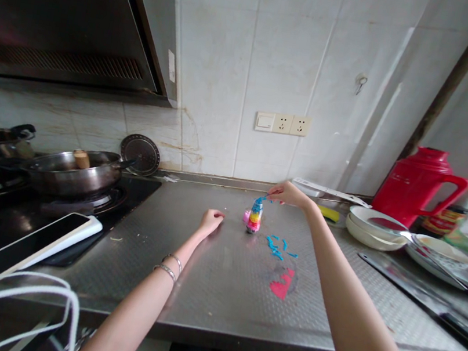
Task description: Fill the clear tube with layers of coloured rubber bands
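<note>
A small clear bottle [255, 217] stands upright on the steel counter, filled in coloured layers of pink, yellow and blue. At its mouth, my right hand [286, 193] pinches a thin blue strip of what looks like modelling clay [262, 198]. Several more blue strips [275, 248] lie scattered to the right of the bottle. Closer to me is a flat, ragged pink-red piece [282, 283]. My left hand [211, 221] rests on the counter left of the bottle, fingers curled in and apparently holding nothing. Something small and pink [246, 216] sits against the bottle's left side.
Pans [80, 173] sit on the black stove at left, with a white device [36, 246] and its cable in front. At right are a knife [402, 288], stacked bowls [373, 231], plates and a red thermos jug [417, 185]. A tiled wall [215, 67] closes the back.
</note>
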`<act>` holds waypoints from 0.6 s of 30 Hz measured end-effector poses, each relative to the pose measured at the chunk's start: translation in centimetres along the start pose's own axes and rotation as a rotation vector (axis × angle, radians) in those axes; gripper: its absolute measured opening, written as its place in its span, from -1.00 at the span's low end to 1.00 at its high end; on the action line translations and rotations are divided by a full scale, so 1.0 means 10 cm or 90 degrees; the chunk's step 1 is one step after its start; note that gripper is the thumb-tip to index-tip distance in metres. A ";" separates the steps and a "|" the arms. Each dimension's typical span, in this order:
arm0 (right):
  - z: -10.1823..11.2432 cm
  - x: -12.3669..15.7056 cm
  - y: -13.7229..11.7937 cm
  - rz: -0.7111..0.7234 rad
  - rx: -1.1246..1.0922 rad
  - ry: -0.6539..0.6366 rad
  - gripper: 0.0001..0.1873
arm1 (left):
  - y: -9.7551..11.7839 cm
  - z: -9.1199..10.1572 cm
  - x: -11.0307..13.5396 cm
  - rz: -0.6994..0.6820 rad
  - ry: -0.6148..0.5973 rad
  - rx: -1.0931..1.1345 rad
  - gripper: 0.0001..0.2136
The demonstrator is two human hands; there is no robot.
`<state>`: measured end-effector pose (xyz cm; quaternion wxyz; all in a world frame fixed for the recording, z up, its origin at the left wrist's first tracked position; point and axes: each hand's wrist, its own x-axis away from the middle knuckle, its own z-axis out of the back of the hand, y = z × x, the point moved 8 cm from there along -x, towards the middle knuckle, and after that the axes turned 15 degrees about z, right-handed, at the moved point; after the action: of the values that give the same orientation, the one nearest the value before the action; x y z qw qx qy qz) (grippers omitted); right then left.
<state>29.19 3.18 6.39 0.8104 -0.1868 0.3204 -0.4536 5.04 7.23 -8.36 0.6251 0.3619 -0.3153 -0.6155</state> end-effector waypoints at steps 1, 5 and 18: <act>-0.01 -0.02 -0.02 -0.006 0.010 -0.009 -0.78 | 0.00 0.00 0.00 0.003 -0.001 -0.001 -0.79; -0.06 -0.07 -0.09 -0.013 0.033 -0.036 -0.80 | -0.01 -0.02 -0.02 0.004 -0.001 -0.003 -0.79; -0.13 -0.12 -0.13 0.002 0.011 -0.014 -0.85 | -0.02 -0.03 -0.03 -0.001 0.000 -0.004 -0.80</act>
<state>26.97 3.53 6.66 0.8161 -0.1839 0.3078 -0.4532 5.18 7.56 -8.67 0.6255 0.3600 -0.3129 -0.6174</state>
